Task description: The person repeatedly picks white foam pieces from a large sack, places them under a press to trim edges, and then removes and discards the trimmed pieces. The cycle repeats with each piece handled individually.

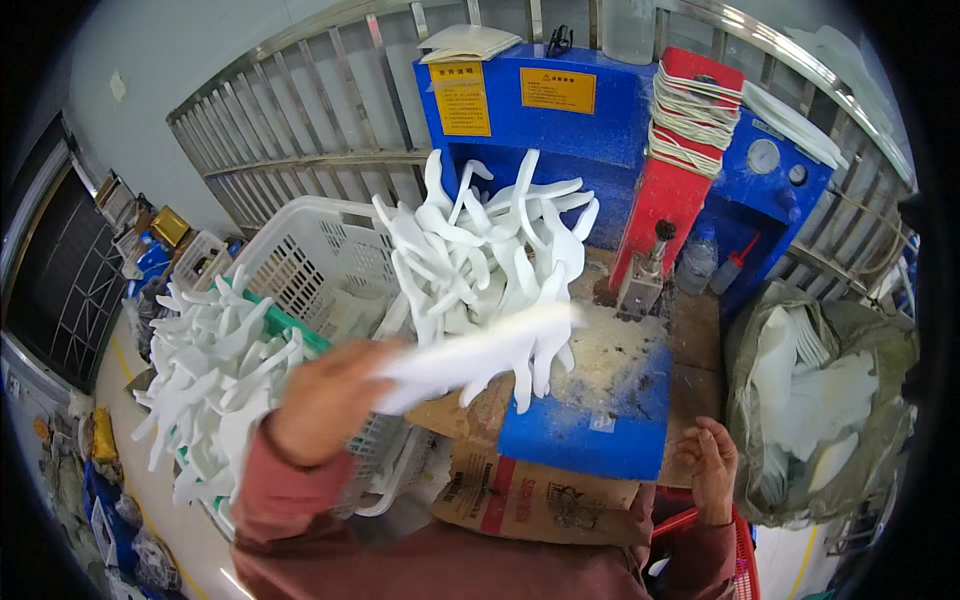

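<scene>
My left hand (330, 400) is closed on one end of a long, flat white piece (480, 350), smeared by motion, that points right across the work surface. Behind and partly under it rises a heap of similar curved white pieces (480, 250), thin and sole-like in outline. My right hand (710, 465) hovers off the right front corner of a blue plate (600, 435), fingers loosely bent and apart, with nothing visible in them. Pale crumbs cover the plate's rear part. Above the crumbs stands a metal head (642, 285) under the red arm (665, 205) of a blue machine (590, 130).
To the left, a white plastic basket (290, 260) stands near another heap of white pieces (220, 370). On the right, an olive sack (890, 370) holds white sheets. A printed cardboard sheet (540, 500) hangs at the front edge. A bottle (698, 255) stands beside the red arm.
</scene>
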